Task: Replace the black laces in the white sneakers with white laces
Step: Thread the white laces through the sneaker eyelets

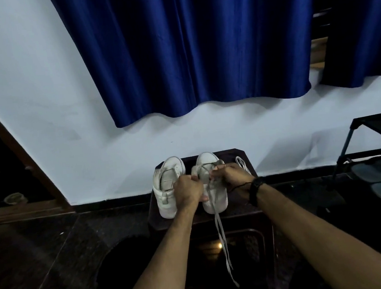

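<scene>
Both hands pinch at the right sneaker's [213, 189] eyelets: left hand [188, 191], right hand [231, 175]. White lace [221, 235] hangs off the stool's [250, 211] front edge; limp, light, probably best gripped near its tip. Left sneaker [166, 194] alongside.

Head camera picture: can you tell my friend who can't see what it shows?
Two bare hands, left hand and right hand, grip a white lace at the right white sneaker. The left white sneaker stands beside it on a dark small table, under a blue curtain.
</scene>
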A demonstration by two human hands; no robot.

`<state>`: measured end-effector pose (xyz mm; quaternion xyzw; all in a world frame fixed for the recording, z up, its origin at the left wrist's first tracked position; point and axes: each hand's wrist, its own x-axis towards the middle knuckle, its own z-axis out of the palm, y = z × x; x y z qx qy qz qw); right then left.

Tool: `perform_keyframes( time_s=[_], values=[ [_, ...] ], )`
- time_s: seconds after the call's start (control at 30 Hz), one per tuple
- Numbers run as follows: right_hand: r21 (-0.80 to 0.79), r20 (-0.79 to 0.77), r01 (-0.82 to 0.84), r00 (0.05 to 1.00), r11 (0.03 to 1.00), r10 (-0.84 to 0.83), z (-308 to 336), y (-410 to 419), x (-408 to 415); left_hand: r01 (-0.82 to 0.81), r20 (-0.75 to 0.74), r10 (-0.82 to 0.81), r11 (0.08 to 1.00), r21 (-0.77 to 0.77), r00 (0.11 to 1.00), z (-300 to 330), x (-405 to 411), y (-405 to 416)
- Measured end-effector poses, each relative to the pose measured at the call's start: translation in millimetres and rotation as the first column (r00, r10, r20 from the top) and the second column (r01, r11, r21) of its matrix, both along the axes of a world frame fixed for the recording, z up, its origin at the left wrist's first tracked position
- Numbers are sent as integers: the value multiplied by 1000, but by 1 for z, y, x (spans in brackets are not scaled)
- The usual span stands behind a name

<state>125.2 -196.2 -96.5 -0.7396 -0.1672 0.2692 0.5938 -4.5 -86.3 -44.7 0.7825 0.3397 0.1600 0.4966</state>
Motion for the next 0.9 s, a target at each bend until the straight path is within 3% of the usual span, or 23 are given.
perform_keyframes(
  time_s=[0.1, 0.27, 0.47, 0.63, 0.73, 0.8, 0.9],
  values=[
    [9, -13, 51, 999, 999, -51, -49, 21, 41, 31, -40, -27, 996, 83, 999, 2, -1, 0],
    [190, -82, 148, 988, 971, -134, 22, 8, -38, 75, -44, -69, 988, 136, 997, -6, -2, 0],
    [305, -64, 162, 987, 939, -149, 40, 8, -54, 88, 43, -91, 995, 55, 995, -8, -5, -1],
    [344, -140, -18, 988, 939, 70, 44, -7, -50, 96, 85, -93, 995, -32, 992, -9, -8, -4],
    [226, -143, 40, 990, 973, -8, 45, -1, -46, 112, 86, -107, 992, -53, 990, -16, -4, 0],
    [37, 51, 89, 995, 995, -91, 53, 4, -47, 115, 98, -106, 989, -96, 990, -43, 12, 15],
    [-355, 392, 152, 920, 922, -1, 66, 11, -50, 133, 121, -107, 963, -234, 987, -40, 12, 18]
  ],
)
